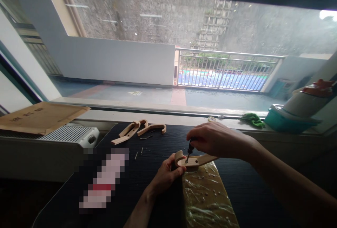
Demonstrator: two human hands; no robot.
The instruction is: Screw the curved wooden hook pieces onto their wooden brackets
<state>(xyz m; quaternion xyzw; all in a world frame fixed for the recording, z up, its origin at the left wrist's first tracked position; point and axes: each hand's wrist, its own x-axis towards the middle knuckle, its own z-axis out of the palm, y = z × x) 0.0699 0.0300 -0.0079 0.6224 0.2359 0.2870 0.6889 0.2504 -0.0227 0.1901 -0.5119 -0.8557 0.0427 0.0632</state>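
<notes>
My right hand [212, 139] is closed around the dark handle of a screwdriver [190, 148]. The screwdriver's shaft points down, its tip at a hole in a curved wooden hook [202, 160]. A second dark hole shows farther along the hook. My left hand [168, 171] pinches the hook's curled end with fingers and thumb. The hook lies across the far end of a block wrapped in clear, wrinkled plastic [205, 196], which has several small holes in its top. Whether a screw sits under the tip is too small to tell.
More wooden hooks [129, 131] lie at the table's far left, with several loose screws [142, 150] near them. A blurred pinkish item [105, 178] lies left. A brown envelope [39, 117] rests on a radiator [71, 136]. A green cloth [252, 119] and teal container [289, 119] stand on the sill.
</notes>
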